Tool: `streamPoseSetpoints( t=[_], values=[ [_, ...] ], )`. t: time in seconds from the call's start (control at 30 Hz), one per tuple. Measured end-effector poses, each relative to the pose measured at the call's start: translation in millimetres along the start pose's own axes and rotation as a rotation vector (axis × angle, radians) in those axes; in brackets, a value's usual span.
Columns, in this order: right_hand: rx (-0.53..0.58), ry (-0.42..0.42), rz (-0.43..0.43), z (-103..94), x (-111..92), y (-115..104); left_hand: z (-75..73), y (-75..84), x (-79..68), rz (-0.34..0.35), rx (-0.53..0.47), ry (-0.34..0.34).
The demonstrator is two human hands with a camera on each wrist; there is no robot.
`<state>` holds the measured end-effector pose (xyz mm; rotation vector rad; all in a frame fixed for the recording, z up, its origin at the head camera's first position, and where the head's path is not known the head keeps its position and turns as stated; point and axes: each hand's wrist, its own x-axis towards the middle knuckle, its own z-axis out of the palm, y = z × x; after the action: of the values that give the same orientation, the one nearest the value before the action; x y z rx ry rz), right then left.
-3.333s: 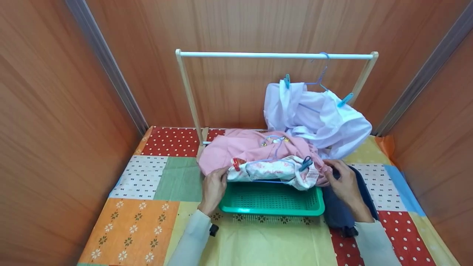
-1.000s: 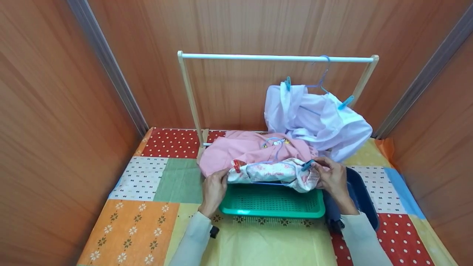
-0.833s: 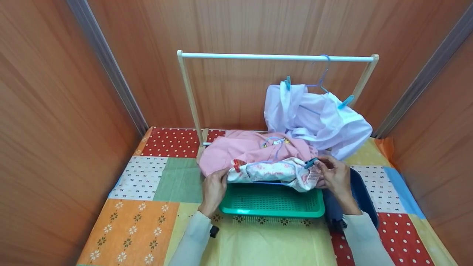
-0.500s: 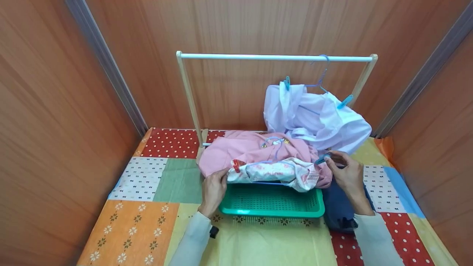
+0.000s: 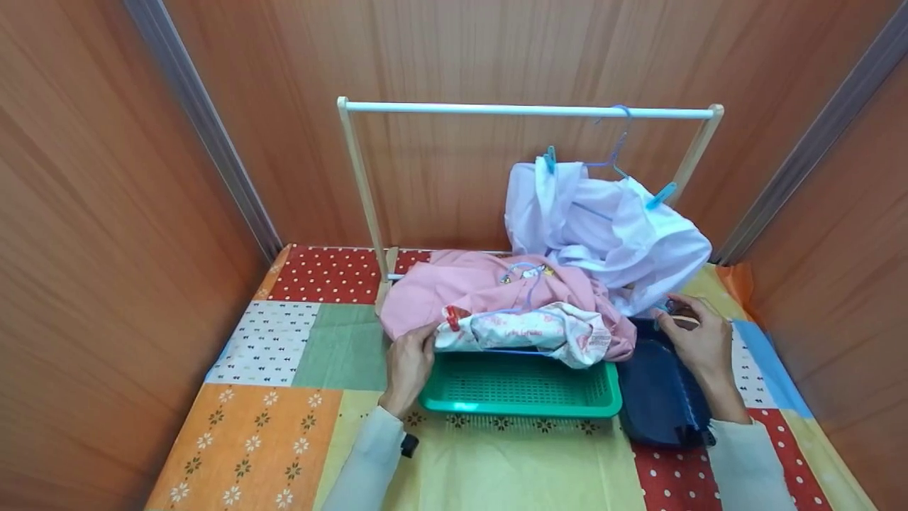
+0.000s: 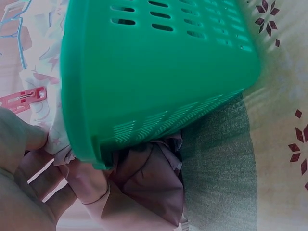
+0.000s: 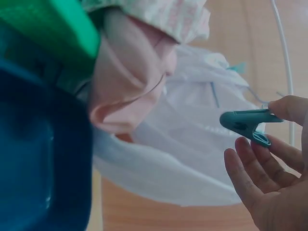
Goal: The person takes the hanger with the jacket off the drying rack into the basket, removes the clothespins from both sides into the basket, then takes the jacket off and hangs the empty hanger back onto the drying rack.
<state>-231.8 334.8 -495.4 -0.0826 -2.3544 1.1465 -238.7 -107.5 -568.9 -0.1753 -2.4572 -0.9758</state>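
Note:
My left hand [image 5: 410, 365] pinches the left end of a white printed cloth garment [image 5: 525, 331], near a red clothespin [image 5: 452, 319]. The garment lies bunched over a blue wire hanger [image 5: 532, 289], in front of a pink garment [image 5: 447, 287]. In the left wrist view, thumb and fingers close on the cloth edge beside the green basket [image 6: 125, 72]. My right hand [image 5: 702, 344] is above the navy tray [image 5: 656, 387], apart from the garment. It pinches a teal clothespin [image 7: 245, 119] between thumb and fingers, as the right wrist view shows.
A drying rack with a white bar [image 5: 454, 108] stands at the back. A white garment [image 5: 610, 220] hangs from its right side on a hanger, with blue clothespins [image 5: 661, 195]. Wood-grain panels [image 5: 120, 284] enclose the patchwork tablecloth [image 5: 511, 461] on three sides.
My right hand went from the pink cloth to the teal clothespin, took it off the printed garment's right end and carried it right, over the tray. My left hand kept its place.

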Motion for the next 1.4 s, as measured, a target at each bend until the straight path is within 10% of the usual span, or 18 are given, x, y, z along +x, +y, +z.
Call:
streamPoseSetpoints(
  t=[0.27, 0.6, 1.4],
  values=[
    [-0.126, -0.027, 0.003, 2.4, -5, 26, -0.7, 1.3, 1.5, -0.006, 0.000, -0.023],
    [-0.330, -0.333, 0.138, 6.2, -11, 44, -1.6, 1.4, 1.9, -0.029, -0.012, -0.048],
    [-0.432, -0.572, 0.336, 18.8, -13, 65, -0.4, -0.4, 0.3, -0.032, 0.003, -0.043]
  ],
)
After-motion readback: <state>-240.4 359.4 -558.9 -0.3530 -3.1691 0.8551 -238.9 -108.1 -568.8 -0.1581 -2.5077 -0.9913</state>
